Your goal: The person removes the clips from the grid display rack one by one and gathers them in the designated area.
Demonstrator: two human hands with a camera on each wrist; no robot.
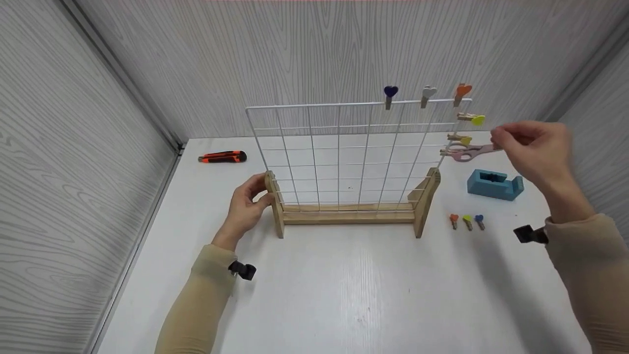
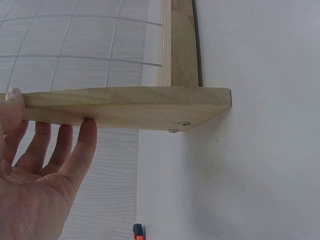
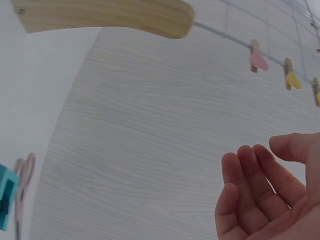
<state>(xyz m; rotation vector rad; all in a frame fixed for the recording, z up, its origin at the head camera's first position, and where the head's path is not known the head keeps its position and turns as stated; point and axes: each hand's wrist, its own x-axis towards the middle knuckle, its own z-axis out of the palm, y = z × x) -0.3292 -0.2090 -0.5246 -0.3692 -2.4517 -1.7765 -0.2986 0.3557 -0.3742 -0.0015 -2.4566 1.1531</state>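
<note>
A white wire grid (image 1: 339, 147) stands upright in a wooden stand (image 1: 349, 220). My left hand (image 1: 245, 204) grips the stand's left side piece, thumb on one face and fingers on the other, as the left wrist view shows. To the right of the grid, my right hand (image 1: 540, 150) is raised with loosely bent fingers and nothing visible in it. Heart-topped clothespins sit on the top edge: dark blue (image 1: 390, 92), grey (image 1: 428, 93) and orange (image 1: 463, 92). Along the right edge are two yellow clothespins (image 1: 475, 119) and a pink clothespin (image 3: 258, 61).
Loose clothespins, orange (image 1: 454, 220), yellow-green (image 1: 467, 221) and blue (image 1: 479, 221), lie right of the stand. Behind them are a teal tape dispenser (image 1: 494, 186) and pink scissors (image 1: 467, 153). An orange-black utility knife (image 1: 222, 157) lies at the back left.
</note>
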